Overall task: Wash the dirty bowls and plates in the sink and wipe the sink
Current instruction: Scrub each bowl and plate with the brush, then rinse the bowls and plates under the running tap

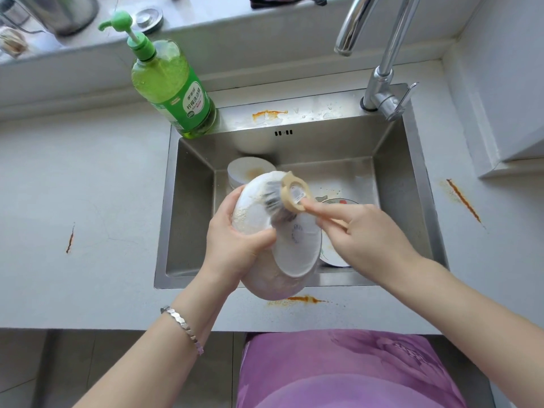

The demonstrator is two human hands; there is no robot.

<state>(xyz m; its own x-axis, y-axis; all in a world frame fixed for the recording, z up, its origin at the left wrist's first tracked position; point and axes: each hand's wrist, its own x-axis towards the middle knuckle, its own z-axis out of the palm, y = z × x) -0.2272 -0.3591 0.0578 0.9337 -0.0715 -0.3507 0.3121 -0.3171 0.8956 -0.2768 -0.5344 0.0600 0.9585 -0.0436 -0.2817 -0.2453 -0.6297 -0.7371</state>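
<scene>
Over the steel sink (397, 184) my left hand (232, 240) grips a white bowl (294, 254) by its rim, tipped on its side with the base toward me. My right hand (362, 234) holds a dish brush (290, 198) by its beige handle, index finger stretched along it. The grey bristles press on the bowl's outer wall, which carries foam and specks. On the sink floor sits a stack of white bowls (250, 172) with an orange stain. A patterned plate (335, 231) lies partly hidden behind the held bowl and my right hand.
A green dish-soap pump bottle (173, 86) stands at the sink's back left corner. The chrome tap (379, 51) rises at the back right, no water running. Orange sauce smears mark the sink's rear ledge (269, 114), the front counter edge (303, 299) and the right counter (463, 200).
</scene>
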